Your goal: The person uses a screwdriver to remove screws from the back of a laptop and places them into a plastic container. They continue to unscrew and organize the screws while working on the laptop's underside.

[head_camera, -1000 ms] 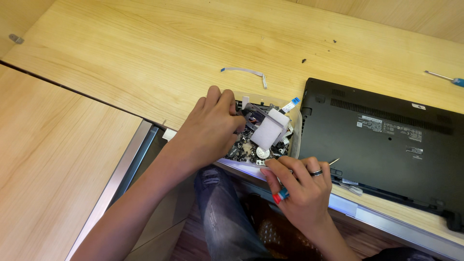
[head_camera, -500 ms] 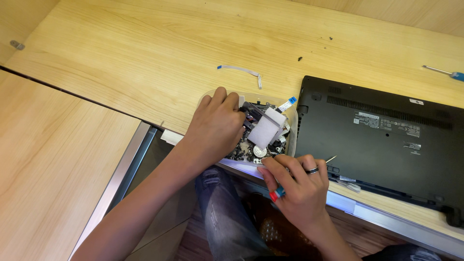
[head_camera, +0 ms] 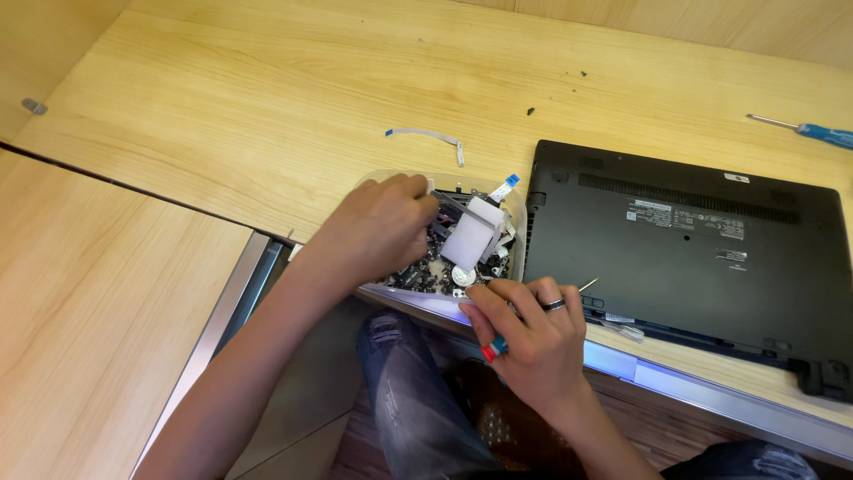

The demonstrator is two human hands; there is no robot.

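- Centre of the frame: I am reaching my left hand (head_camera: 378, 227) into a clear plastic tray (head_camera: 520, 213) sitting on the wooden desk (head_camera: 267, 98); the fingers are curling down among the contents, and I cannot tell whether they are pinching anything.
- The tray is holding a heap of small dark parts (head_camera: 422, 267), a white block (head_camera: 474, 238) lying on top, and a round silver piece (head_camera: 462, 276) at its lower edge.
- Lower centre: my right hand (head_camera: 529, 342) is clenching a screwdriver (head_camera: 494, 348) with a red and blue handle; its thin tip is showing past the ringed finger, towards the laptop.
- Right of the frame: a black laptop (head_camera: 684, 249) is lying underside up, just beside the tray's right wall.
- Upper centre: a loose white ribbon cable (head_camera: 426, 135) is lying on the desk, apart from the tray.
- Upper right edge: a second, blue-handled screwdriver (head_camera: 813, 131) is resting well away from both hands.
- Above the laptop: dark specks (head_camera: 530, 111) are dotting the desk.
- My left hand is blocking the view of the tray's left half.
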